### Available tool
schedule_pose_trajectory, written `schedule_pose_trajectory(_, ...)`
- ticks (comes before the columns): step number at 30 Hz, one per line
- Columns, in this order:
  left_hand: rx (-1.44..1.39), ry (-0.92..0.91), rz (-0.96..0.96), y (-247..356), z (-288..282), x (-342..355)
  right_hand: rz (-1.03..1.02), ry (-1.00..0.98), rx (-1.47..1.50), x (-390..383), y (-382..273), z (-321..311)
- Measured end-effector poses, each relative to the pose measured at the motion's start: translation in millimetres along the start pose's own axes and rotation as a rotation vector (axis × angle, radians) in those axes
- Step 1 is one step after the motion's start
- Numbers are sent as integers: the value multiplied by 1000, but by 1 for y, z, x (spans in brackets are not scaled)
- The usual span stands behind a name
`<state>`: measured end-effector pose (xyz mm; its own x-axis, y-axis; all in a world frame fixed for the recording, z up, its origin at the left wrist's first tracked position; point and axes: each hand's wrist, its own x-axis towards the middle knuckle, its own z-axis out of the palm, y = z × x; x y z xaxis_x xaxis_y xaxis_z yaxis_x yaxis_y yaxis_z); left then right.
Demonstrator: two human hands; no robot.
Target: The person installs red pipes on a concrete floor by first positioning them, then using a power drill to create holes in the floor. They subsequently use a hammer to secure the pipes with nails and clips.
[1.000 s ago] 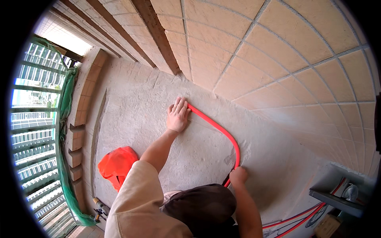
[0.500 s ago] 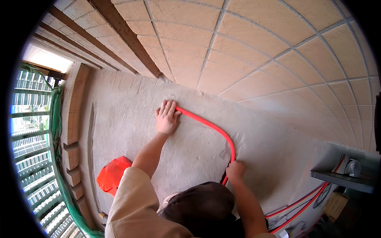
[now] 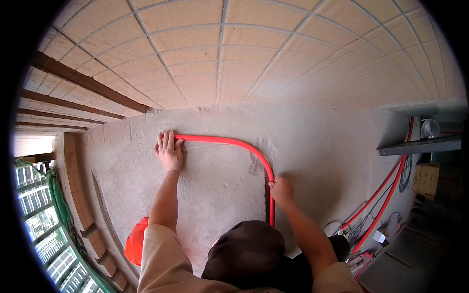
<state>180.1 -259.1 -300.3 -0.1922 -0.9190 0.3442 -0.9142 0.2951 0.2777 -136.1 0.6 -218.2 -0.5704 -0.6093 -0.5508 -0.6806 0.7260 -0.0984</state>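
Note:
A long red conduit pipe (image 3: 234,142), bent in a smooth curve, lies against the grey cement surface (image 3: 220,180). Over its left end my left hand (image 3: 168,154) is closed, fingers across the pipe and thumb below, hiding the tip. My right hand (image 3: 282,190) is shut round the downward leg, just under the bend. Below that hand the pipe runs beside a dark narrow groove (image 3: 267,198) cut in the cement; my dark-clothed knee (image 3: 244,251) hides its lower end.
A tiled wall (image 3: 264,58) with brown slots rises beyond the cement. At the left are an orange-red bag-like object (image 3: 136,241) and slatted railing with green netting (image 3: 61,195). To the right are a dark shelf (image 3: 420,145), red pipes (image 3: 376,219), loose cables and a cardboard box (image 3: 425,179).
The view has turned, so the pipe's upper run looks more level. Its lower leg now stands straighter, along the groove. Both hands keep their hold on the pipe.

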Motion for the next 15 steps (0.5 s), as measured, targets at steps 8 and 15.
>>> schedule_pose_trajectory(8,49,6,7,4,2,1,12,-143,-122,-46,36,55)
schedule_pose_trajectory(15,56,-17,36,-3,1,-2,16,-228,-177,-47,5,37)
